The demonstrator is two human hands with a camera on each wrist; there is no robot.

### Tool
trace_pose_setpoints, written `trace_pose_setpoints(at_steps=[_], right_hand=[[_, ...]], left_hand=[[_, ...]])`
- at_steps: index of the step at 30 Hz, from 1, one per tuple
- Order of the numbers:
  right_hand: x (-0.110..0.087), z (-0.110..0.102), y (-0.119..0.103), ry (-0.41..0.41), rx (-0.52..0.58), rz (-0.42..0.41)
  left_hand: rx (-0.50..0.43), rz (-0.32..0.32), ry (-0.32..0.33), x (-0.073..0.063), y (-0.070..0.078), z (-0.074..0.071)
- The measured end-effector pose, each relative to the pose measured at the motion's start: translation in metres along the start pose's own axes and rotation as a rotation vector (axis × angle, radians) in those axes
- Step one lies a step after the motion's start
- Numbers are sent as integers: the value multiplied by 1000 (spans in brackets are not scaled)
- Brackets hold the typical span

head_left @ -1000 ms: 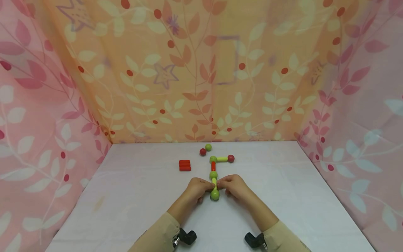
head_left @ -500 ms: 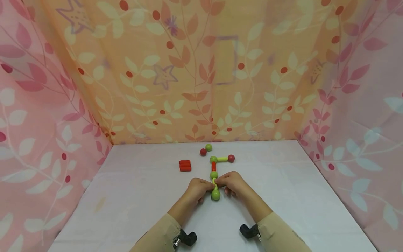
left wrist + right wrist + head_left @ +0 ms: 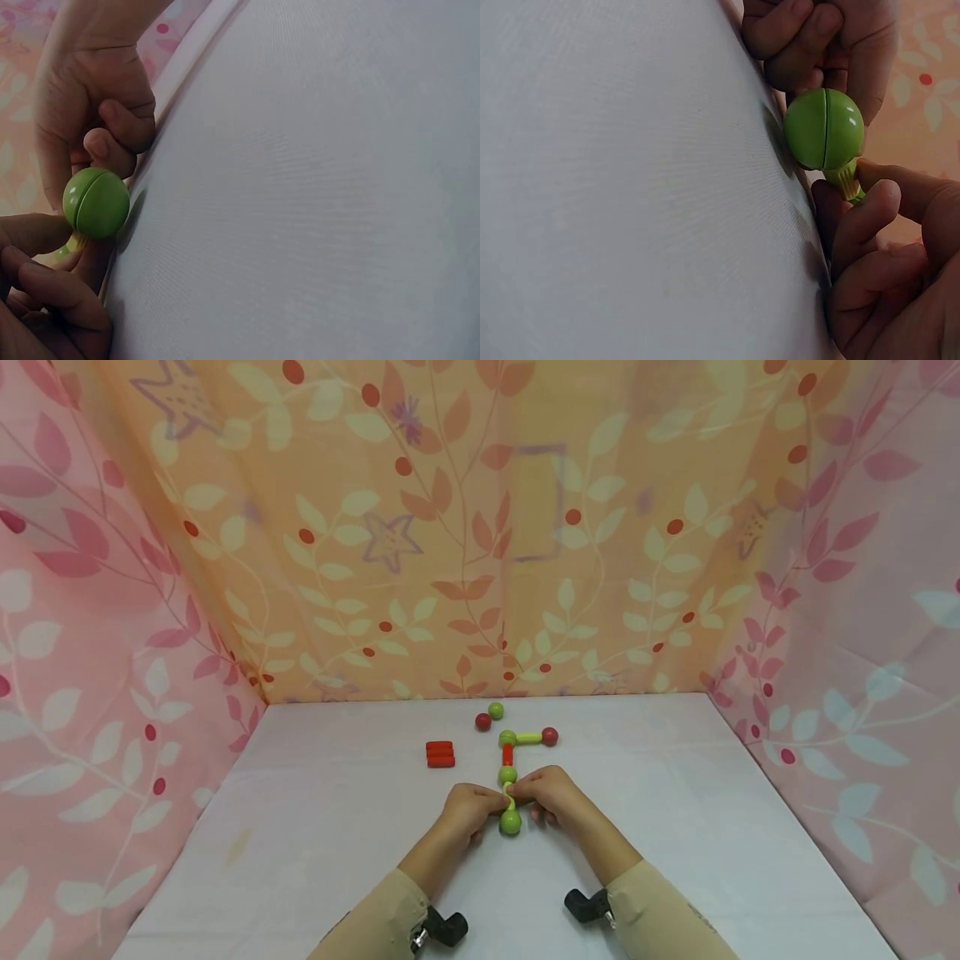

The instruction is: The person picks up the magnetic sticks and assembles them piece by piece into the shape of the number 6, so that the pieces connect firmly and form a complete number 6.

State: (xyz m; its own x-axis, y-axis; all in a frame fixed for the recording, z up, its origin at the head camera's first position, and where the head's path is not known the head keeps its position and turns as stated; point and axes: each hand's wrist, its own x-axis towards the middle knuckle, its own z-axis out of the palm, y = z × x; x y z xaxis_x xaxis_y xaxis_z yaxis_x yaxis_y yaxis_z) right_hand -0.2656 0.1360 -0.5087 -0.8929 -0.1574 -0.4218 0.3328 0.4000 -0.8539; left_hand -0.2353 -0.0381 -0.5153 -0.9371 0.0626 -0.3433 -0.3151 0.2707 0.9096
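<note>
My left hand (image 3: 469,808) and right hand (image 3: 553,793) pinch a yellow-green rod (image 3: 844,178) from either side with thumb and fingers. On the rod's near end is a green ball (image 3: 510,822), large in both wrist views. A second green ball (image 3: 507,774) sits just beyond the fingertips. From there a red rod (image 3: 507,755) runs away from me to a farther green ball (image 3: 507,738). That one carries another yellow-green rod (image 3: 528,738) pointing right, tipped by a red ball (image 3: 550,737). Fingers cover much of the pinched rod.
Several loose red rods (image 3: 440,754) lie side by side to the left of the joined pieces. Behind them, a loose red ball (image 3: 483,722) and a loose green ball (image 3: 496,711) rest close together. Patterned curtains (image 3: 465,568) surround the white table (image 3: 315,793).
My right hand has shifted slightly forward along the rod, and its forearm has swung inward. The left hand stays nearly in place. The joined pieces have barely moved.
</note>
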Motion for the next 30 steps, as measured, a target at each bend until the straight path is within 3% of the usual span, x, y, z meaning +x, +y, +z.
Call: trace_pose_setpoints(at_steps=[7, 11, 16, 22, 25, 30], right_hand=[[3, 0, 2, 1, 29, -16], [4, 1, 2, -1, 54, -12], [4, 4, 1, -12, 82, -8], [4, 7, 0, -9, 80, 0], [4, 8, 0, -5, 80, 6], [4, 10, 0, -4, 76, 15]], left_hand=[[36, -5, 7, 0, -1, -3], [119, 61, 24, 3, -2, -12], [277, 216, 28, 11, -1, -43], [592, 402, 172, 30, 0, -95], [685, 441, 205, 42, -5, -117], [739, 472, 186, 56, -12, -139]])
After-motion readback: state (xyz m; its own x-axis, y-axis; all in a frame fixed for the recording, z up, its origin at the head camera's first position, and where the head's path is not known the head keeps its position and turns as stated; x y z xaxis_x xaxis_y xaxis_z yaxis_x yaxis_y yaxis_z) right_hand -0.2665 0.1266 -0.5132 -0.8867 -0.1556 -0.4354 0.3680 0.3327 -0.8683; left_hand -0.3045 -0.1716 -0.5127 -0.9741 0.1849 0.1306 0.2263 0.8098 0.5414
